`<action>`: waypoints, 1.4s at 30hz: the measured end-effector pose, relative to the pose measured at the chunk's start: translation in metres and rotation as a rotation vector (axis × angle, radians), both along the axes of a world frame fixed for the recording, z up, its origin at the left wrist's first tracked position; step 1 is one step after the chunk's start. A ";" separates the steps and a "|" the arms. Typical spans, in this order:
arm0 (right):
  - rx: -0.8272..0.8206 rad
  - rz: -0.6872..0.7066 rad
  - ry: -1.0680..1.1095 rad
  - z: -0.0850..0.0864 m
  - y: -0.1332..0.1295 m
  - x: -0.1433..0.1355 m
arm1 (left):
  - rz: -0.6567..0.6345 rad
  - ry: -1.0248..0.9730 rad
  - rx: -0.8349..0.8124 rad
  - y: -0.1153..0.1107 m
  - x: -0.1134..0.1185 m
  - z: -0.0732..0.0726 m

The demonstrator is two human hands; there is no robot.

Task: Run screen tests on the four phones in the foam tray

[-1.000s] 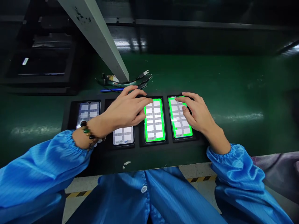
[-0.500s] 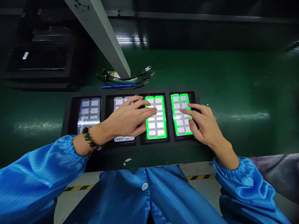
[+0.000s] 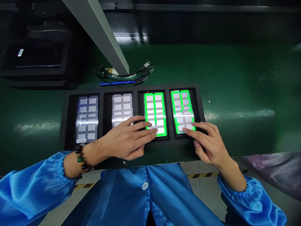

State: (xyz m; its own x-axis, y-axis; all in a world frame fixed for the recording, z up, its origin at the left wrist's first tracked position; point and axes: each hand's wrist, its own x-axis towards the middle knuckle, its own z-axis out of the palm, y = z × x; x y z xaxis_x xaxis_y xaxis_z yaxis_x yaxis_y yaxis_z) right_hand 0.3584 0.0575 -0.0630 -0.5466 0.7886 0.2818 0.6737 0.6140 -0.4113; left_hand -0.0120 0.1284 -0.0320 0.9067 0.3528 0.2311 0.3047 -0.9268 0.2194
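Several phones lie face up in a row in a black tray [image 3: 135,145]. My left hand [image 3: 129,138] reaches over the third phone from the left [image 3: 160,108], a fingertip on the lower part of its screen. That screen has a green border and a green line down its middle. My right hand [image 3: 209,141] has a fingertip at the bottom of the rightmost phone [image 3: 184,106], whose screen shows a green border and broken green marks. Both hands hold nothing, fingers apart. The second phone [image 3: 122,106], partly under my left hand, and the leftmost phone [image 3: 87,116] show grey-and-white grids.
Behind the tray, a blue pen [image 3: 117,83] and black cables [image 3: 141,70] lie by the foot of a grey post [image 3: 110,40]. A dark box-like stand [image 3: 37,59] occupies the back left of the green table [image 3: 235,81]. Purplish cloth [image 3: 270,166] shows at right.
Both hands have slid down the screens toward me. The third phone's green centre line has grown downward, and more green marks show on the rightmost phone. The view has shifted slightly.
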 end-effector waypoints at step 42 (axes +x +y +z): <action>-0.049 -0.249 -0.016 0.012 -0.001 0.007 | 0.056 -0.007 -0.051 0.007 0.029 0.001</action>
State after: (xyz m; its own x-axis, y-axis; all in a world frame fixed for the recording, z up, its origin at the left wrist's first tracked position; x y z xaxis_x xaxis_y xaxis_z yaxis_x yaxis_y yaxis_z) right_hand 0.3657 0.0566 -0.0509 -0.3381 0.9119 0.2327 0.8081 0.4081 -0.4247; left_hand 0.0165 0.1354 -0.0309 0.8839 0.4139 0.2176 0.3538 -0.8962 0.2676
